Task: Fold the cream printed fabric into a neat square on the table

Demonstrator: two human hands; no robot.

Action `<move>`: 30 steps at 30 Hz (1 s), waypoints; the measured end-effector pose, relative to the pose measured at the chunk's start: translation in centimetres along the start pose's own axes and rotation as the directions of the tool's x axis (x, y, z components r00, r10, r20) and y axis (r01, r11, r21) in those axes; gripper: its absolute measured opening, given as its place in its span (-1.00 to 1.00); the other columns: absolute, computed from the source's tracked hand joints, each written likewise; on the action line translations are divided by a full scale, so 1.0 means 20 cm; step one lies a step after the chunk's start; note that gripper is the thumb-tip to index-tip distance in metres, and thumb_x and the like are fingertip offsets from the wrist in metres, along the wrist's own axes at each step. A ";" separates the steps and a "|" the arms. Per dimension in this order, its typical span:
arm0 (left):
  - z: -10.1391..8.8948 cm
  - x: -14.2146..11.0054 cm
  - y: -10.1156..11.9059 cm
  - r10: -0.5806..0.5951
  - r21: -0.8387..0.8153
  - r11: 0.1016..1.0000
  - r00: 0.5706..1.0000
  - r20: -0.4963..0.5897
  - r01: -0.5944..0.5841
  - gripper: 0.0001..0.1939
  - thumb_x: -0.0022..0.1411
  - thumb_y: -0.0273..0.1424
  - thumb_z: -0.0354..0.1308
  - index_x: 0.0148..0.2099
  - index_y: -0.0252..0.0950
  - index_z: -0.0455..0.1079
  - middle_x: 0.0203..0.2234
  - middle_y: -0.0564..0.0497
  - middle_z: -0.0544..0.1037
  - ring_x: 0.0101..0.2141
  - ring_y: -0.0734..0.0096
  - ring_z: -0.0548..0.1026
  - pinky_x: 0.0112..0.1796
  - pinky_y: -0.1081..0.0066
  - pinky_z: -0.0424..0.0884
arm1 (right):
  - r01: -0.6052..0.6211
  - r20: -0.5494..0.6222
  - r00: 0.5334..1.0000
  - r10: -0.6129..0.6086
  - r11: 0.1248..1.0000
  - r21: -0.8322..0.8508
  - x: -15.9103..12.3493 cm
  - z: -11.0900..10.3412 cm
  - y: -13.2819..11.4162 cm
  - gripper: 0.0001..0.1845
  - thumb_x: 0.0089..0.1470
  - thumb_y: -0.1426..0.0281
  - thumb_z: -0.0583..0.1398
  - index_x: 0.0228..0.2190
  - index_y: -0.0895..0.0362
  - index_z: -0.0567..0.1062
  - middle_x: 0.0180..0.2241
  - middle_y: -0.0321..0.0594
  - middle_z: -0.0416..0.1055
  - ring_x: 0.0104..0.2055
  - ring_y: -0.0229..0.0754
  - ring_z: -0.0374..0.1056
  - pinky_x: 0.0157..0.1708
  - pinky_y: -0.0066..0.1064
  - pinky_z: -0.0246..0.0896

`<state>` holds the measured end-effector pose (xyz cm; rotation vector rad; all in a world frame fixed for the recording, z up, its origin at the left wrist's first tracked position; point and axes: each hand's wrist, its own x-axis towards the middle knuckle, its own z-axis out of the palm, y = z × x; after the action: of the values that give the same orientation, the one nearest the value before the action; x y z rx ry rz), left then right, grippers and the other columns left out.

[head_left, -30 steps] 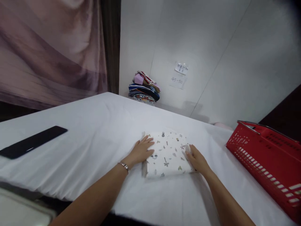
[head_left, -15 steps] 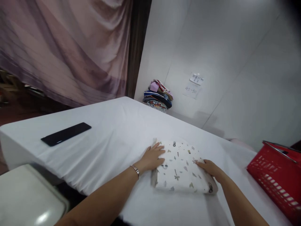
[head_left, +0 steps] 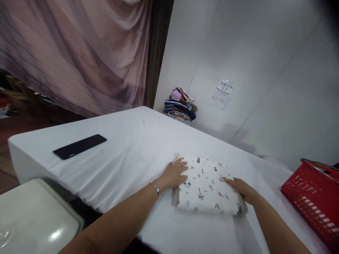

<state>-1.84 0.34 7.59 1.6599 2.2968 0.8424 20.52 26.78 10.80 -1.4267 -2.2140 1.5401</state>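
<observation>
A folded white cloth [head_left: 206, 190] with small printed leaf, flower and bug shapes lies in a thick, roughly square bundle on the white-covered table. My left hand [head_left: 173, 174] rests flat on its left edge, fingers spread and a bracelet at the wrist. At the opposite edge, my right hand [head_left: 243, 188] grips the folded cloth with one digit stretched over the top. The other fingers of that hand are partly hidden.
A black phone-like slab [head_left: 79, 146] lies on the white tablecloth [head_left: 127, 141] at left. A red plastic basket [head_left: 309, 190] stands at right. Folded fabrics [head_left: 180, 106] are stacked by the wall at the back. A pale glossy seat-like surface [head_left: 39, 218] is at lower left.
The view has shifted slightly, so everything sits a little further right. Both hands stay on the folded cloth, which looks nearly the same.
</observation>
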 end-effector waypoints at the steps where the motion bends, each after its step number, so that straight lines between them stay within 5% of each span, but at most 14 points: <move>1: 0.00 0.00 0.00 -0.002 -0.009 1.000 1.000 -0.001 0.002 -0.60 0.15 -0.23 -0.01 0.07 -0.02 0.23 0.21 0.12 0.12 0.23 0.20 -0.10 0.13 -0.01 -0.08 | -0.022 0.024 0.999 0.021 1.000 0.015 0.00 0.00 -0.01 -0.10 -0.25 0.05 0.33 0.05 0.28 0.26 -0.09 0.14 0.40 -0.16 0.03 0.42 -0.24 -0.31 0.38; 5: 0.00 -0.01 0.02 0.025 -0.066 0.997 1.000 -0.005 -0.025 -0.55 0.19 -0.04 -0.09 0.09 -0.02 0.22 0.21 0.11 0.11 0.24 0.18 -0.14 0.15 -0.04 -0.24 | -0.039 -0.016 0.999 0.040 0.997 0.062 0.03 -0.03 -0.02 -0.12 -0.21 0.11 0.33 0.08 0.27 0.22 -0.05 0.13 0.37 -0.15 -0.01 0.41 -0.25 -0.34 0.37; 11: 0.00 -0.02 0.04 0.087 -0.127 0.989 0.995 0.055 -0.080 -0.51 0.22 -0.01 -0.14 0.15 0.01 0.15 0.23 0.12 0.06 0.25 0.19 -0.18 0.16 -0.01 -0.21 | -0.100 -0.159 0.984 0.079 0.987 -0.128 0.11 -0.10 0.03 -0.17 -0.13 0.09 0.26 0.08 0.30 0.22 -0.01 0.13 0.33 -0.13 0.01 0.39 -0.25 -0.34 0.34; 14: -0.01 -0.02 0.04 0.091 -0.144 0.986 0.994 0.062 -0.081 -0.52 0.21 -0.03 -0.11 0.15 0.02 0.15 0.23 0.14 0.06 0.24 0.19 -0.16 0.16 0.01 -0.18 | -0.083 -0.216 0.976 0.018 0.951 -0.297 0.12 -0.11 0.02 -0.23 -0.10 0.07 0.21 0.05 0.28 0.27 0.01 0.13 0.31 -0.04 0.06 0.33 -0.16 -0.29 0.29; 17: 0.00 -0.01 0.04 0.083 -0.164 0.984 0.995 0.048 -0.074 -0.50 0.19 -0.04 -0.07 0.16 -0.01 0.16 0.22 0.12 0.09 0.24 0.20 -0.11 0.16 0.09 -0.13 | -0.026 -0.318 0.932 -0.176 0.841 -0.541 0.11 -0.06 -0.02 -0.30 -0.10 0.14 0.20 0.05 0.22 0.29 0.05 0.07 0.27 0.08 0.12 0.20 0.00 -0.19 0.15; 22: 0.01 -0.01 0.04 0.057 -0.208 0.976 0.997 -0.050 -0.066 -0.42 0.19 -0.06 -0.05 0.20 -0.16 0.13 0.24 0.04 0.04 0.21 0.31 0.01 0.17 0.32 -0.01 | 0.409 -0.152 0.775 -0.614 0.670 -0.620 0.02 0.22 -0.15 -0.46 0.03 0.19 0.05 0.04 0.14 0.29 0.09 -0.10 0.22 0.13 -0.04 0.12 0.07 -0.25 0.06; 27: 0.03 0.01 0.01 -0.062 -0.200 0.979 0.986 -0.152 0.030 -0.49 0.20 -0.16 -0.03 0.16 -0.24 0.17 0.16 -0.02 0.20 0.14 0.33 0.15 0.13 0.37 0.08 | 0.675 0.058 0.653 -0.755 0.546 -0.496 -0.03 0.60 -0.29 -0.47 0.09 0.17 0.01 0.03 0.17 0.31 0.13 -0.10 0.19 0.18 -0.09 0.05 0.15 -0.24 -0.05; 30: 0.03 0.02 0.00 -0.053 -0.181 0.983 0.985 -0.162 0.023 -0.60 0.18 -0.25 0.01 0.06 -0.22 0.25 -0.03 0.00 0.40 -0.02 0.31 0.33 0.01 0.34 0.23 | 0.690 0.122 0.640 -0.759 0.497 -0.526 0.01 0.76 -0.32 -0.47 0.11 0.23 -0.01 0.07 0.19 0.26 0.15 -0.07 0.16 0.21 -0.08 -0.01 0.17 -0.16 -0.12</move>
<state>-1.66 0.88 7.19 1.5166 2.2716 1.1821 8.18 16.16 8.23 -0.4065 -2.7226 0.5355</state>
